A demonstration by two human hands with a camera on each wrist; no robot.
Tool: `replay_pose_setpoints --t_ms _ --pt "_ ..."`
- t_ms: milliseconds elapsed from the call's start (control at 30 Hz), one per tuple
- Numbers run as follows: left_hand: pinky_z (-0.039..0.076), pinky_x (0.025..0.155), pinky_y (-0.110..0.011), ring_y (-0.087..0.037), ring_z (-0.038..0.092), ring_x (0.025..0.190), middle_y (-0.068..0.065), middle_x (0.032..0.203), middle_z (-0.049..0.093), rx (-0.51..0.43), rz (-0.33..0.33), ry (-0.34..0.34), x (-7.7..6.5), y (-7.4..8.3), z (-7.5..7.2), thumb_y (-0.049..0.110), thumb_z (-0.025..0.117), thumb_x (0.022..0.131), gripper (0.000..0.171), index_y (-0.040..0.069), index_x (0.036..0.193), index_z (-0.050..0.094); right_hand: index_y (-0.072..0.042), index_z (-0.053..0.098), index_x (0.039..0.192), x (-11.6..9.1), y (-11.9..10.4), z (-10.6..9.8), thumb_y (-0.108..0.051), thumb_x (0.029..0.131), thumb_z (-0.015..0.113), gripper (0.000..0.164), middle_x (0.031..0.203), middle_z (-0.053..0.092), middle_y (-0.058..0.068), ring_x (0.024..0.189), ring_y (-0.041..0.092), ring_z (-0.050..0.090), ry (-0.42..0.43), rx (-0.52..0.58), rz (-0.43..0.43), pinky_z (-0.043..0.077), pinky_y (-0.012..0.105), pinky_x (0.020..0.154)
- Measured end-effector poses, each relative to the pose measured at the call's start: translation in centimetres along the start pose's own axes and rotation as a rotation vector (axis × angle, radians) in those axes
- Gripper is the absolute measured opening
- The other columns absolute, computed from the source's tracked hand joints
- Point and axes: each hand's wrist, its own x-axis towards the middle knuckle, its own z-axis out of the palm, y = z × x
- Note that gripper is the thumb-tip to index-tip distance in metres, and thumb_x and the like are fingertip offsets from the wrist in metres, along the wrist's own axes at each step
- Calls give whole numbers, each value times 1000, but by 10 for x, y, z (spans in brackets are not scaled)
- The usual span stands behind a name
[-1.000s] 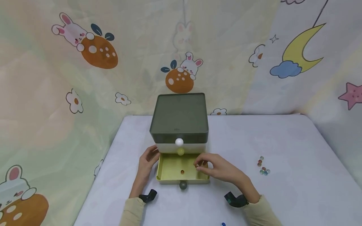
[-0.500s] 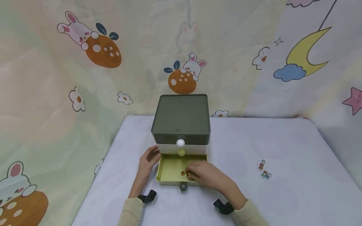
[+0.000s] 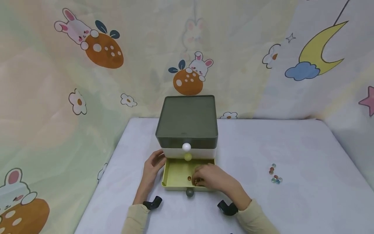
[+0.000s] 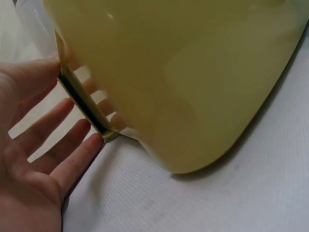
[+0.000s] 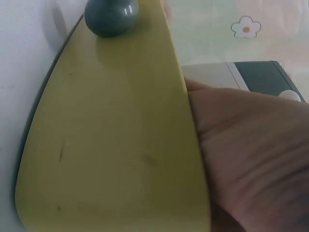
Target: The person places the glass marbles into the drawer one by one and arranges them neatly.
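A small drawer cabinet with a dark green top has its pale yellow bottom drawer pulled out. My left hand rests at the cabinet's left side; the left wrist view shows its fingertips touching the side edge beside the drawer, fingers extended. Reaching down into the drawer's right half is my right hand, its fingers bent. An amber marble lies on the drawer floor just left of those fingertips. Whether the fingers still pinch another marble is hidden; the drawer front blocks them in the right wrist view.
Several coloured glass marbles lie on the white tablecloth to the right. A dark round knob sticks out from the drawer front. White and yellow knobs mark the upper drawers. Behind the table hangs a printed cloth.
My right hand has moved left and down into the drawer, carrying an amber marble from above its right edge. The left hand has stayed in place. The head view has shifted slightly.
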Motion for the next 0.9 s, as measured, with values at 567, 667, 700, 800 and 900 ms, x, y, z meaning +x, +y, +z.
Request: replay_pose_setpoints --t_ms 567,667,700,800,900 --pt "52 105 -20 -18 55 138 -2 146 61 -46 1 -6 5 3 2 19 72 100 42 17 140 60 -27 81 90 3 4 -5 -13 89 82 14 90 75 -14 78 0 61 -16 -17 27 48 18 66" --pt "53 104 -20 -15 56 137 -1 146 61 -49 -4 -6 3 2 1 18 72 100 42 18 140 60 -27 81 90 3 4 -3 -13 89 82 14 92 76 -15 80 1 63 -21 -4 30 48 17 67" --pt "52 104 -20 -13 56 136 0 146 61 -46 -6 -4 2 2 1 19 72 100 42 18 140 60 -27 81 90 3 3 -3 -14 89 82 13 92 76 -15 80 0 63 -23 0 32 48 17 67" --pt "52 104 -20 -16 55 138 -1 147 61 -40 -12 0 0 2 1 20 72 100 42 18 140 60 -27 81 91 1 3 -1 -16 88 83 12 92 75 -15 79 -1 63 -20 1 32 48 17 67" --pt "52 104 -19 -19 55 140 -1 147 61 -32 -20 8 -1 2 2 21 72 100 42 18 140 61 -26 81 96 0 3 0 -16 89 82 12 92 74 -14 79 -3 61 -10 18 31 49 17 68"
